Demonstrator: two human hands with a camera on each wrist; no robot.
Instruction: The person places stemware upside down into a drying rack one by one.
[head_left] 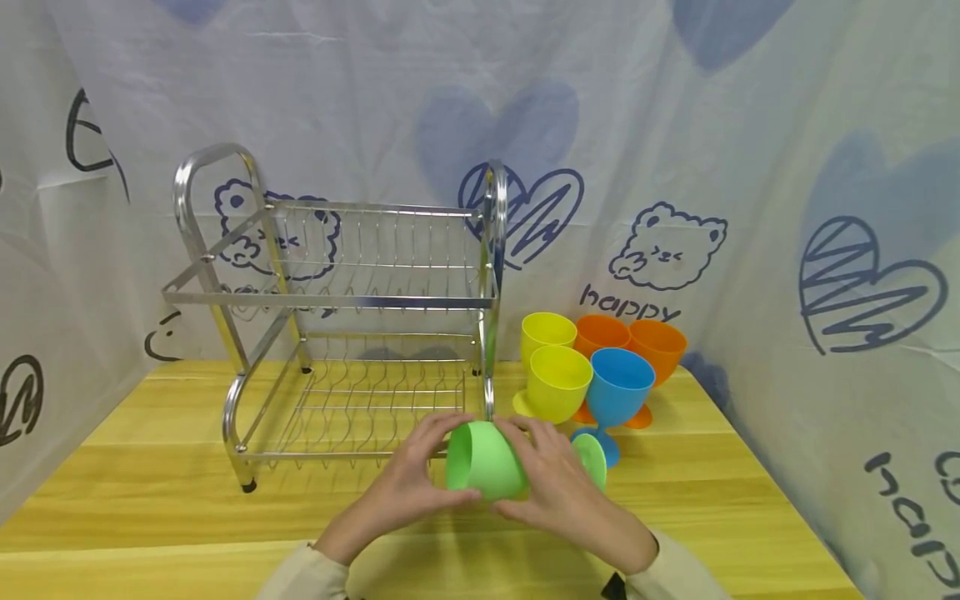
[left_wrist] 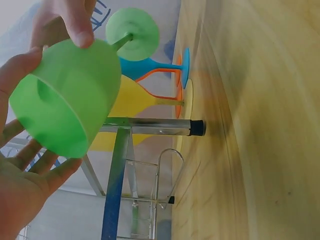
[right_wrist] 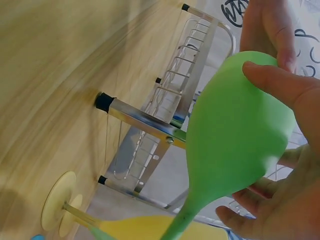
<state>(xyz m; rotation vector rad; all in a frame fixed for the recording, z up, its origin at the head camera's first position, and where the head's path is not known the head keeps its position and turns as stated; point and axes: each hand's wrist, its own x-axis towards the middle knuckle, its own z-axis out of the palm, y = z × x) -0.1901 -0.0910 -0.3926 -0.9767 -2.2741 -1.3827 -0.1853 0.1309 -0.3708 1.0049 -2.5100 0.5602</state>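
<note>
Light-green plastic goblet [head_left: 491,462] is held sideways above a yellow wood-grain table [head_left: 150,500], the left hand [head_left: 408,483] and right hand [head_left: 558,483] both curled round its bowl. Just beyond stand a blue plastic goblet [head_left: 621,387], two yellow plastic goblets [head_left: 560,383], two orange plastic goblets [head_left: 660,348] and a two-tier silver metal rack [head_left: 337,301].

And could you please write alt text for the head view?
A person's left hand and right hand hold a green goblet sideways above a wood-grain table. Behind it stand a two-tier metal rack and, to its right, yellow goblets, orange goblets and a blue goblet.
</note>
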